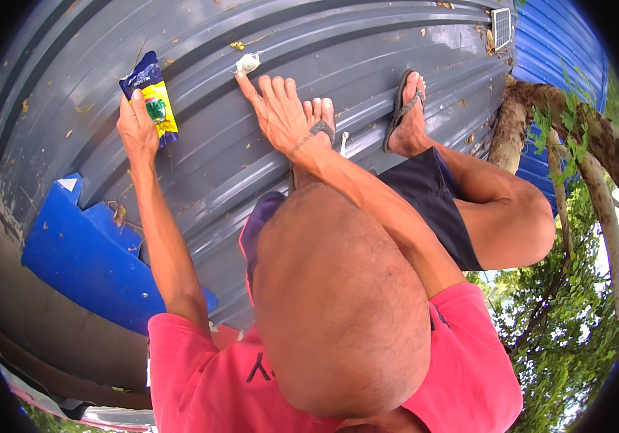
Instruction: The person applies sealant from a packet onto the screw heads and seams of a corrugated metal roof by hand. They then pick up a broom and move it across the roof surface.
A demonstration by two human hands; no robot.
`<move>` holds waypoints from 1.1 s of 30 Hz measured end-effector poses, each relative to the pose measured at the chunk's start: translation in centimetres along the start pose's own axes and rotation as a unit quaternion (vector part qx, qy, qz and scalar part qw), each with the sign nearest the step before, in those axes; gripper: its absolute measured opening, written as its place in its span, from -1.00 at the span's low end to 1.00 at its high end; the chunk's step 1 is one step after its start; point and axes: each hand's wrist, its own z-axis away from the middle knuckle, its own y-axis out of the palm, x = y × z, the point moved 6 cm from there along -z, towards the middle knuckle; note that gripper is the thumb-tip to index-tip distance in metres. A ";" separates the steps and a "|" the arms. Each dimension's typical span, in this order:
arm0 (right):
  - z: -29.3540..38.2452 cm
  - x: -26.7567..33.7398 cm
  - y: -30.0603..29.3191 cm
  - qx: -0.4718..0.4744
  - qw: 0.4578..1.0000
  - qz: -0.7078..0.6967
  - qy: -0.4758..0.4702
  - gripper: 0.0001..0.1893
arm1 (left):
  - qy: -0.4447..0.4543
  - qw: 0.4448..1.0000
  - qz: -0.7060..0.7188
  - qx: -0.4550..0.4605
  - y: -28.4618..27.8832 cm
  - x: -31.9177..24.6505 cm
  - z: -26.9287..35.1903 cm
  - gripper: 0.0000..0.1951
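A blue and yellow Bostik packet [161, 111] is in my left hand [140, 127], with the thumb lying on its front face. My right hand [285, 111] is spread palm down over the dark grey ribbed metal sheeting [201, 135] and holds nothing. Its index fingertip touches the edge of a small mound of white paste [248, 63] on a rib. The paste is smeared unevenly around a rounded middle; what lies under it is hidden. A narrow white-ended object [344, 142] shows beside my sandalled foot, partly hidden.
A bent blue metal sheet [87, 254] lies at the left. My other sandalled foot [411, 111] rests on the ribs to the right. Beyond it are a small solar panel [501, 28], blue sheeting [553, 40] and a thick tree branch [574, 108]. Dry leaves are scattered about.
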 end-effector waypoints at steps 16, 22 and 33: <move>0.6 -2.4 1.1 -0.012 0.963 -0.255 0.086 -0.06 | 0.013 1.000 -0.002 0.004 0.1 -0.3 0.0 -0.62; 0.6 -1.5 1.6 -0.008 0.978 -0.203 0.054 -0.09 | 0.007 1.000 -0.005 0.000 0.1 -0.4 0.0 -0.62; -0.6 -0.8 -0.3 -0.052 0.998 -0.043 0.019 -0.20 | 0.006 1.000 0.000 0.002 0.1 -0.5 0.1 -0.61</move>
